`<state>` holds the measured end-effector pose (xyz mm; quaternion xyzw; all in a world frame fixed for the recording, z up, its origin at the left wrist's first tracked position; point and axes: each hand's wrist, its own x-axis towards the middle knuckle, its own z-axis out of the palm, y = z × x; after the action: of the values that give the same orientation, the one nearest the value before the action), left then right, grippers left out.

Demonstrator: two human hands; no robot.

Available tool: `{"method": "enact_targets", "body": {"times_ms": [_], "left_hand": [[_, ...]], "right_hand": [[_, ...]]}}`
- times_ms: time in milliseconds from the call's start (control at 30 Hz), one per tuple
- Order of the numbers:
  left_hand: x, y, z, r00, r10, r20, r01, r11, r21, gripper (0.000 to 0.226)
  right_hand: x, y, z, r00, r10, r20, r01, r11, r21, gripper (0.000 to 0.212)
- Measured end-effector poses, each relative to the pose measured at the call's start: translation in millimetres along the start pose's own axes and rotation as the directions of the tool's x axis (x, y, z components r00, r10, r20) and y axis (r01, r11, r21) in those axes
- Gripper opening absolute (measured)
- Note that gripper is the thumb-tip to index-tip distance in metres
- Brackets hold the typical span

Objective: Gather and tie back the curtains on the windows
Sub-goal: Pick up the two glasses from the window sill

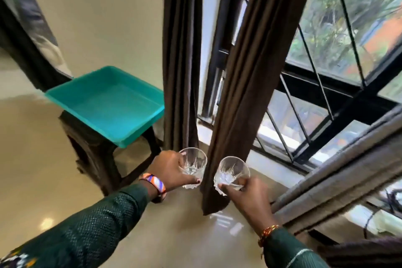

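Just curtain between hands

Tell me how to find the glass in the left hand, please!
Start at the big black-framed window and follow the brown curtain hanging in front of it down to the floor. Two cut-crystal glasses are held there. The left hand, above a striped wristband, grips the glass nearest the teal tray; the other glass is in the right hand.
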<state>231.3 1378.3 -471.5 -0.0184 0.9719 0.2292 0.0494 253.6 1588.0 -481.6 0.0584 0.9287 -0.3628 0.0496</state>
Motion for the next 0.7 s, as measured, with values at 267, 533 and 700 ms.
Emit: {"method": "enact_targets", "body": {"times_ms": [267,533,700], "left_hand": [[10,-134,-110,0.967,-0.187,-0.176,0.168,0.979,-0.113,0.049],[87,-295,-186,0.880,-0.352,-0.319,0.284,0.928,-0.240,0.042],[166,-382,-192,0.816,-0.453,-0.360,0.363,0.885,-0.292,0.033]], "right_hand": [[38,-145,56,0.967,-0.224,0.125,0.222,0.975,0.029,0.026],[152,-286,194,0.897,-0.369,0.243,0.369,0.928,0.048,0.024],[227,-348,291,0.864,-0.436,0.253,0.434,0.899,0.068,0.028]]}}
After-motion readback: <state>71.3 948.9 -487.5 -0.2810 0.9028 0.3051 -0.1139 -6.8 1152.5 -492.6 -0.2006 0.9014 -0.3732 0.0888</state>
